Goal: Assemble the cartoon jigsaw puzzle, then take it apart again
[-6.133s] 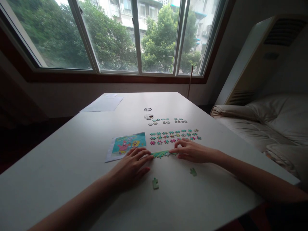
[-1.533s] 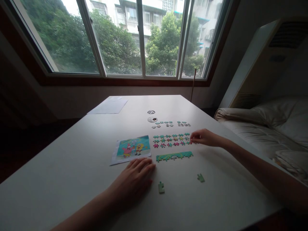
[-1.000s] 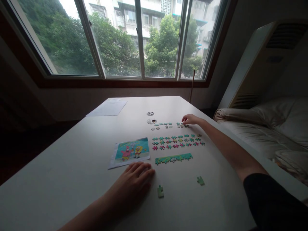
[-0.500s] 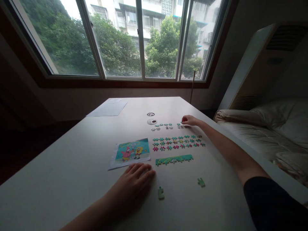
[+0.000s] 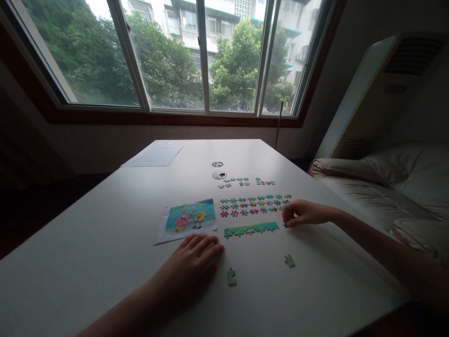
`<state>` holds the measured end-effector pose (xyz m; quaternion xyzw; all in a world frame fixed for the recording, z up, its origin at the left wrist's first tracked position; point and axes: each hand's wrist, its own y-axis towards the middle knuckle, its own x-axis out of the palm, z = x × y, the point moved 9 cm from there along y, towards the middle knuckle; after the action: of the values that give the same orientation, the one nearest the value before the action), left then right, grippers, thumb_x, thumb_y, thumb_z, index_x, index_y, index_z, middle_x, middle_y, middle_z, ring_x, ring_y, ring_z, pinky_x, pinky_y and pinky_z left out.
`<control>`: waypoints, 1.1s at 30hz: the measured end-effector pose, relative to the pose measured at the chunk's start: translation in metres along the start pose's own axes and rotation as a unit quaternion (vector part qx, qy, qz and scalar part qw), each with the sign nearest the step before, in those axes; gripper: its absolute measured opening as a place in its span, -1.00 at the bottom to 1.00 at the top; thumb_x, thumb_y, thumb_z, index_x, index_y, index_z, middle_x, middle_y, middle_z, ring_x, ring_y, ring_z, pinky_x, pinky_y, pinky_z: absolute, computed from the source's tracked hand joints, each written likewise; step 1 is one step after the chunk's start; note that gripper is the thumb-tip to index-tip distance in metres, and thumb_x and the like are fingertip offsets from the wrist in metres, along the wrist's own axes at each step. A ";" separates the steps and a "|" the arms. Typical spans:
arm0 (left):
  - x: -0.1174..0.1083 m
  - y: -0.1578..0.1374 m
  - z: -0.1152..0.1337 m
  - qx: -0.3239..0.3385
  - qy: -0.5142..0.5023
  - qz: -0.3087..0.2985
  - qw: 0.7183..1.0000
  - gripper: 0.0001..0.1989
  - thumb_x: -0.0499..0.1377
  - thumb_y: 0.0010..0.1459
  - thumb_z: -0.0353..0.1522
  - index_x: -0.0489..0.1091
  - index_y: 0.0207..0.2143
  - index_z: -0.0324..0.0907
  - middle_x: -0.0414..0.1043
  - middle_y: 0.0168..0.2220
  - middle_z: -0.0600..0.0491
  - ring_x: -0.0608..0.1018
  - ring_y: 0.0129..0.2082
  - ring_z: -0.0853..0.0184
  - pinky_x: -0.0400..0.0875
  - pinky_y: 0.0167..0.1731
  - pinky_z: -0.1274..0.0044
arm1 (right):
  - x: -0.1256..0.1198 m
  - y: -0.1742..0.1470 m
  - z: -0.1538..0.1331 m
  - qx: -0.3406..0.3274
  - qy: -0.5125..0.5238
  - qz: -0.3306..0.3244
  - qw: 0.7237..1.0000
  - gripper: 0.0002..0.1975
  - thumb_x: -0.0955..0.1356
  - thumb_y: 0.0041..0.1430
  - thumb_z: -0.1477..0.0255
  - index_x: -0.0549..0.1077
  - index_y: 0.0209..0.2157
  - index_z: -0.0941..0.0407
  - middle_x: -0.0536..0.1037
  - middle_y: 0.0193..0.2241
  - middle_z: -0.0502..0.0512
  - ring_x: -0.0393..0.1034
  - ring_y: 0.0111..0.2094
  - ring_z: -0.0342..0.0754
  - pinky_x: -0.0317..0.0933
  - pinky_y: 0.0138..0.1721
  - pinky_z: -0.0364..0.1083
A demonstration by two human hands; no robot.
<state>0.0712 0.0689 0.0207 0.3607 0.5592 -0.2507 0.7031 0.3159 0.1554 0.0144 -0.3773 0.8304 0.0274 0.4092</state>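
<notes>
The puzzle piece (image 5: 285, 225), pinched in the right hand (image 5: 303, 212) just right of the joined strip (image 5: 251, 229), is mostly hidden but should prove light and stiff, best held by its edges, while the left hand (image 5: 198, 257) lies loosely spread on the table (image 5: 105, 243).

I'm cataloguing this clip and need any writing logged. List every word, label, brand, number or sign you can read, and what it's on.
None can be read.
Picture sheet: cartoon figures, no legible lettering.
Joined puzzle strip: coloured artwork, no legible text.
White paper at the far left: any print is too small to read.
Tall vented unit: dark patch, too dim to read.
</notes>
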 end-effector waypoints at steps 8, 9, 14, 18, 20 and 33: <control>-0.002 0.001 0.001 0.007 0.002 0.018 1.000 -0.65 -0.02 0.15 -0.47 0.23 0.00 -0.12 0.29 -0.03 -0.04 0.33 -0.08 0.15 0.26 -0.09 0.29 | 0.001 -0.001 0.008 0.011 -0.037 0.043 0.998 -0.67 0.34 0.01 0.17 0.45 -0.36 0.18 0.40 -0.48 0.03 0.22 -0.45 -0.15 0.10 -0.45 -0.18; -0.002 0.001 0.001 0.007 0.001 0.018 1.000 -0.65 -0.03 0.15 -0.47 0.23 0.00 -0.12 0.29 -0.04 -0.05 0.33 -0.08 0.15 0.26 -0.09 0.28 | -0.003 -0.001 0.008 0.011 -0.041 0.047 0.998 -0.66 0.33 0.02 0.16 0.45 -0.35 0.18 0.41 -0.48 0.03 0.23 -0.44 -0.15 0.10 -0.45 -0.18; 0.001 0.000 0.001 0.012 0.003 0.010 1.000 -0.65 -0.02 0.15 -0.46 0.21 0.01 -0.12 0.28 -0.03 -0.06 0.32 -0.08 0.15 0.26 -0.09 0.28 | -0.049 0.007 0.019 0.021 -0.056 0.108 0.992 -0.58 0.30 0.02 0.11 0.45 -0.33 0.20 0.46 -0.48 0.07 0.27 -0.46 -0.13 0.12 -0.44 -0.16; 0.001 0.000 0.000 0.010 0.003 0.017 1.000 -0.67 -0.04 0.18 -0.45 0.21 0.01 -0.12 0.29 -0.03 -0.05 0.33 -0.08 0.16 0.26 -0.09 0.30 | -0.089 0.036 0.036 0.032 -0.110 0.163 0.980 -0.58 0.31 -0.02 0.11 0.47 -0.34 0.21 0.49 -0.48 0.09 0.31 -0.45 -0.11 0.15 -0.41 -0.15; 0.000 0.000 -0.001 0.006 0.003 0.019 1.000 -0.67 -0.04 0.18 -0.45 0.21 0.01 -0.11 0.29 -0.03 -0.05 0.33 -0.08 0.16 0.26 -0.09 0.29 | -0.102 0.056 0.046 0.047 -0.138 0.187 0.971 -0.60 0.33 -0.04 0.14 0.49 -0.35 0.20 0.50 -0.47 0.09 0.32 -0.43 -0.11 0.15 -0.41 -0.16; -0.001 0.000 -0.001 0.008 0.021 0.029 0.999 -0.65 -0.02 0.14 -0.45 0.24 0.00 -0.11 0.32 -0.03 -0.04 0.36 -0.09 0.16 0.27 -0.10 0.30 | -0.128 0.145 0.085 0.100 -0.156 0.208 0.960 -0.75 0.39 -0.05 0.37 0.52 -0.27 0.13 0.54 -0.35 0.07 0.39 -0.41 -0.14 0.18 -0.42 -0.23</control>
<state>0.0703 0.0693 0.0217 0.3874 0.5614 -0.2268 0.6952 0.3267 0.3662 0.0098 -0.1443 0.8148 0.0870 0.5547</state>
